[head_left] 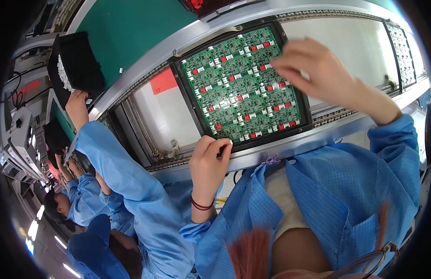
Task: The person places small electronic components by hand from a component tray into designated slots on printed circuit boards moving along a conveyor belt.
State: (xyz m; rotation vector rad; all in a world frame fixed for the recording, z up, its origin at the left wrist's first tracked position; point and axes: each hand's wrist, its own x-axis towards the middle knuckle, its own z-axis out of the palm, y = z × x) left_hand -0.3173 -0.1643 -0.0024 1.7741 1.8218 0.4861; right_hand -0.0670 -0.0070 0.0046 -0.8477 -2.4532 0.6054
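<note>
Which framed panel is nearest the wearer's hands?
The central circuit-board panel, left hand and right hand at its edges; the far-right panel lies apart.

Left hand [208, 162] pinches small white part [231, 142] at near edge of black-framed green circuit-board panel [243, 87]; right hand [320, 69], blurred, over panel's right side; far left, co-worker's hand [77, 108] at black bin [80, 60] of white parts [62, 76].

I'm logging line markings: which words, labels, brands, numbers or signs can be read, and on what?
Red card: short dark mark, not copied here.
Green circuit boards: any print is too small to read.
Red marking on a pale surface, far left: too blurred.
</note>
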